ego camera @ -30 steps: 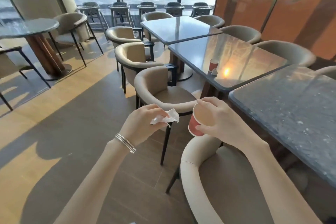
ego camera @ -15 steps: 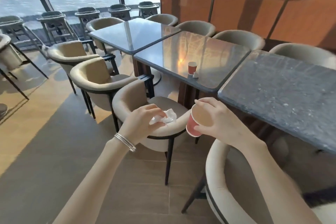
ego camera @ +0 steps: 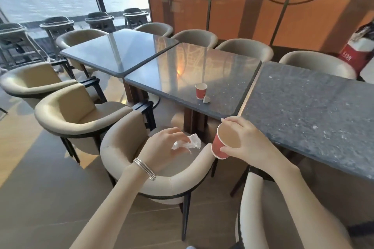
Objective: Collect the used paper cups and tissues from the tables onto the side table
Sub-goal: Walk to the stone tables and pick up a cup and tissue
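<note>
Her left hand (ego camera: pixel 162 145) pinches a crumpled tissue (ego camera: pixel 188 142). Her right hand (ego camera: pixel 245 142) wraps a tilted red cup (ego camera: pixel 223 143). Beyond her fingertips, another cup (ego camera: pixel 201 91) stands on the table (ego camera: pixel 222 70).

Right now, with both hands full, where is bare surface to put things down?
The speckled table beside the right hand shows nothing on it. The far table by the window looks bare too. The middle table is open except near its front edge, where a red cup and crumpled tissue sit together. Chairs crowd the near side.
</note>
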`<state>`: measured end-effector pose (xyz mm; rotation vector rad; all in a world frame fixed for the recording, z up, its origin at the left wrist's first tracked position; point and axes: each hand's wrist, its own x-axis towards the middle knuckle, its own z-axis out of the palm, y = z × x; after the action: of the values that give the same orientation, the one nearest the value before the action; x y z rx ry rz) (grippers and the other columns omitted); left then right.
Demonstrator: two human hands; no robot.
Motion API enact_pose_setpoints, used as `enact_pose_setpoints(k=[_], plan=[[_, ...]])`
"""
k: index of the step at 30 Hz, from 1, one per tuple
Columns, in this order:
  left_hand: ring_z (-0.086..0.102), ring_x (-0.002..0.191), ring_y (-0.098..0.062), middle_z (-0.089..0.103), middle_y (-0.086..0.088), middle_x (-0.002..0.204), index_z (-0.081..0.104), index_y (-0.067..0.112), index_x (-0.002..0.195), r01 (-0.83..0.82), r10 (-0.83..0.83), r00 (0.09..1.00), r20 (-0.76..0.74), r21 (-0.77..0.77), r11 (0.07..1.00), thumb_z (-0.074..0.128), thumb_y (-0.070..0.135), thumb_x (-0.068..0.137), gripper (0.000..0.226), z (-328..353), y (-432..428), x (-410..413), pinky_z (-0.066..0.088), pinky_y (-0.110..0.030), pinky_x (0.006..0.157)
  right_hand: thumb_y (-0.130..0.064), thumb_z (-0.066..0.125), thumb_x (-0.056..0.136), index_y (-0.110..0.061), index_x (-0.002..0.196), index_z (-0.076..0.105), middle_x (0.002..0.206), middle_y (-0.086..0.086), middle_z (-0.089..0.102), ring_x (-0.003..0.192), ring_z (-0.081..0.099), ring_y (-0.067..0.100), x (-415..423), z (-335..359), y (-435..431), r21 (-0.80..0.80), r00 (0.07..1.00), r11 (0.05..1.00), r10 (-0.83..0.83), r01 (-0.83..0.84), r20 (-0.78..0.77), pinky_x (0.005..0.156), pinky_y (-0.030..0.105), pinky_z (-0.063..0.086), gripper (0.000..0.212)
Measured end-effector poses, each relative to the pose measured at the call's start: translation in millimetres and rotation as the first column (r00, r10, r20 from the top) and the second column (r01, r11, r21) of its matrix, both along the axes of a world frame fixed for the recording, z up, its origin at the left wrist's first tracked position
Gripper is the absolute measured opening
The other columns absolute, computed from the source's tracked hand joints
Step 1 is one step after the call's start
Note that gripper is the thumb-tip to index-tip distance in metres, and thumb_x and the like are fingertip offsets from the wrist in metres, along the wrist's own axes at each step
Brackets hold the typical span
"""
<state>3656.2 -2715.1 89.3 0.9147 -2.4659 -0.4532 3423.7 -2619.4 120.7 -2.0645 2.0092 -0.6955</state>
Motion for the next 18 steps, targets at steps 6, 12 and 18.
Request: enact_pose_setpoints(k=[6, 12, 18], plan=[[0.055, 0.069, -0.013, 0.061, 0.012, 0.084, 0.068, 0.029, 0.086, 0.001, -0.001, 1.0, -0.015, -0.024, 1.0, 0.061, 0.046, 0.073, 0.023, 2, -84, -33, 0.048, -0.031, 0.057, -0.035, 0.072, 0.076, -0.025, 0.14, 0.036, 0.135, -0.011, 0.037, 0.122, 0.035, 0.012, -32, 4, -76, 0.026, 1.0, 0.999, -0.025, 0.025, 0.005, 0.095, 0.03, 0.038, 0.074], [0.056, 0.074, -0.012, 0.06, 0.014, 0.087, 0.068, 0.029, 0.089, 0.011, -0.011, 1.0, 0.002, -0.008, 1.0, 0.074, 0.035, 0.076, 0.016, -9, -150, -50, 0.048, -0.031, 0.058, -0.034, 0.072, 0.075, -0.025, 0.14, 0.036, 0.135, -0.011, 0.037, 0.123, 0.034, 0.011, -52, 8, -135, 0.028, 0.999, 0.999, -0.043, 0.043, -0.006, 0.098, 0.035, 0.039, 0.074], [0.049, 0.071, -0.006, 0.059, 0.018, 0.086, 0.068, 0.028, 0.088, 0.05, -0.05, 0.999, -0.008, -0.011, 0.999, 0.077, 0.031, 0.074, 0.017, -20, -217, -61, 0.042, -0.026, 0.058, -0.037, 0.073, 0.074, -0.025, 0.14, 0.036, 0.136, -0.012, 0.036, 0.123, 0.035, 0.011, -60, 5, -193, 0.027, 0.995, 0.995, -0.094, 0.094, -0.016, 0.098, 0.035, 0.038, 0.076]])
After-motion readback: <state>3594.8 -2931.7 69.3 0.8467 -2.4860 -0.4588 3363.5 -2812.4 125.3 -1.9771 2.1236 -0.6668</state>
